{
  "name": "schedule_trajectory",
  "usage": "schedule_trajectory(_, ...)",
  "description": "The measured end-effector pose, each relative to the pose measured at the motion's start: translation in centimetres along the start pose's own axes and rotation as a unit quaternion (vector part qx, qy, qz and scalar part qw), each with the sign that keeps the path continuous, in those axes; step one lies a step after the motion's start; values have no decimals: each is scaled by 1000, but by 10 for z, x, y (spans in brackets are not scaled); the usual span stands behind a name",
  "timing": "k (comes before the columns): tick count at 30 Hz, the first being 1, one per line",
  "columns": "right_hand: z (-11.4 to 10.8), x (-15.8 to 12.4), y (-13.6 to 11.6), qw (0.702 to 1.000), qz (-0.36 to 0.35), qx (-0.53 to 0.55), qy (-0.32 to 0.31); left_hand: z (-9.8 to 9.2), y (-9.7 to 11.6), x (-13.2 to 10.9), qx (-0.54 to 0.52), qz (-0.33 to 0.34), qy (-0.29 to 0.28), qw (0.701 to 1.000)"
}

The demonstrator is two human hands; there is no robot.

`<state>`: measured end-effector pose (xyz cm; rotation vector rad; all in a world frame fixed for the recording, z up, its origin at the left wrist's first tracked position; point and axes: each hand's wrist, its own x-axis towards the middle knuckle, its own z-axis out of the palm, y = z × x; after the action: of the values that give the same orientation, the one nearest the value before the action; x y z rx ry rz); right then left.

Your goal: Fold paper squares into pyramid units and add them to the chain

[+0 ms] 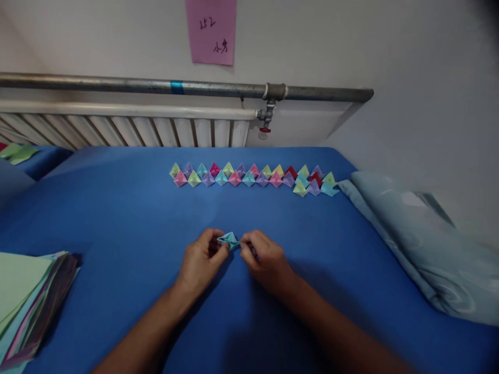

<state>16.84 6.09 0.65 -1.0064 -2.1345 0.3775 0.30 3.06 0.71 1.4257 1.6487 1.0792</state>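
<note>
1. A pale wall (331, 47) stood behind everything, turning a corner on the right.
2. Below it spread a blue surface (128, 208), on which the paper things lay.
3. A white radiator (134, 130) ran along the wall at the left, beyond the surface's far edge.
4. Above the radiator stretched a metal pipe (117, 84) with a blue band on it; a valve (268, 111) with a red handle hung below its right part.
5. A pale teal cloth (421, 249) (patterned with swirls) lay folded along the right side.
6. At the near left sat a stack of paper sheets (23, 291), light green on top, with mixed colours showing at its edge.
7. Rows of folded paper pieces (248, 179), green, purple, teal, pink, red and yellow, sat closely side by side near the far edge, with an extra short row at the right end.
8. A pink note (212, 31) with handwriting was on the wall above the pipe.
9. The left hand (198, 262) had its thumb and fingers clamped on the left part of a teal paper piece.
10. The right hand (268, 259) had thumb and fingertips pinched together on its right tip.
11. The teal paper piece (230, 239) was between both hands, nearer the person than the rows.
</note>
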Motion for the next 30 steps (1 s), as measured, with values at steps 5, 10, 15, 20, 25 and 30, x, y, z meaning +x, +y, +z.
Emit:
schedule_trajectory(5, 3, -2, 0, 999, 22, 24, 5, 1, -1, 2, -78, -14, 15, 997)
schedule_trajectory(10, 6, -3, -6, 995, 42, 91, -30, -4, -2, 3, 2, 11, 19, 1000)
schedule_trajectory(15, 5, 3, -9, 968, 146, 201, -35, -4, -5, 1, 100, 112, 37, 988)
schedule_trajectory(20, 11, 5, 0, 971, 158, 176, -27, 0, -8, -1, 119, 147, 6, 982)
schedule_trajectory(25, 14, 4, 3, 984, 94, 140, -64, 2, -9, -3, 113, 138, 13, 984)
schedule_trajectory(30, 13, 4, 5, 989, 54, 107, -85, 2, -8, -5, 95, 139, -7, 986)
